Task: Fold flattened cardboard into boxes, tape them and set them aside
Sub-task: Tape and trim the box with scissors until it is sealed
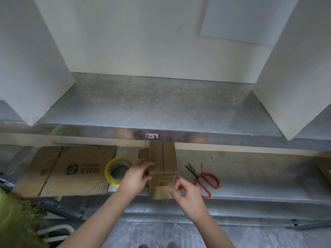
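- Brown cardboard box (pixel 163 161) sits on the grey metal shelf (pixel 250 187); my left hand (pixel 138 173) grips its left edge, steadying it for taping.
- My right hand (pixel 186 190) curls at its taped right corner; whether it pinches anything, I cannot tell.

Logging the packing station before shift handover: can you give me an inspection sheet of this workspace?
Surface: metal shelf, scuffed, below an upper shelf labelled 1-2.
Job's things: box at centre, clear tape strip across its near end; flattened cardboard on the left; tape roll between them; red-handled scissors right of the box.
Clutter: brown piece at the far right edge.
Hands: left hand grips the box's left edge; right hand has its fingers curled at the right edge, hold on tape unclear.
Cables: nothing seen.
Surroundings: white panels on the upper shelf; green fringe lower left.
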A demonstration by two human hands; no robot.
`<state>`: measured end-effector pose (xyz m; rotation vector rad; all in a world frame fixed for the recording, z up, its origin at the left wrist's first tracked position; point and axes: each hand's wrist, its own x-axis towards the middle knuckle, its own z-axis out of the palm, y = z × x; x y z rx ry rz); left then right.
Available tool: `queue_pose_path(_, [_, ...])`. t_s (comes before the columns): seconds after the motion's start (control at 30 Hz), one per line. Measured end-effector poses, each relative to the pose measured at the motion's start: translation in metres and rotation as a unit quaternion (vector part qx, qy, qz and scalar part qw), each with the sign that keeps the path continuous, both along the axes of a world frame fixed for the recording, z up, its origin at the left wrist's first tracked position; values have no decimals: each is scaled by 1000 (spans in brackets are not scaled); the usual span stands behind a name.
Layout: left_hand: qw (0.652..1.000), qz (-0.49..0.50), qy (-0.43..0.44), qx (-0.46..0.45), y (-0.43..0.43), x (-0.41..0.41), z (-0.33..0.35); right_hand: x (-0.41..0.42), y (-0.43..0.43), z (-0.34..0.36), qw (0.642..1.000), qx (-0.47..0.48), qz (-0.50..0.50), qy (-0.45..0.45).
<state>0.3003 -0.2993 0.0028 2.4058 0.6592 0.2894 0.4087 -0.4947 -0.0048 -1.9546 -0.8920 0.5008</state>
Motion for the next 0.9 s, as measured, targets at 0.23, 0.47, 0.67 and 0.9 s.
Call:
queue_pose_path(0.23, [999,49,4,12,-8,4,-3,-13,5,-8,999,-21,38,-11])
queue_pose_path(0.47, [998,34,-6,-49,2,10,0,18,-2,11,994,-37,-6,-103])
queue_pose_path(0.67, [997,15,19,-72,3,8,5,20,5,37,1000,-17,21,-12])
queue_pose_path(0.9, [987,-48,-38,-148,-11,-4,25,14,11,46,986,63,20,152])
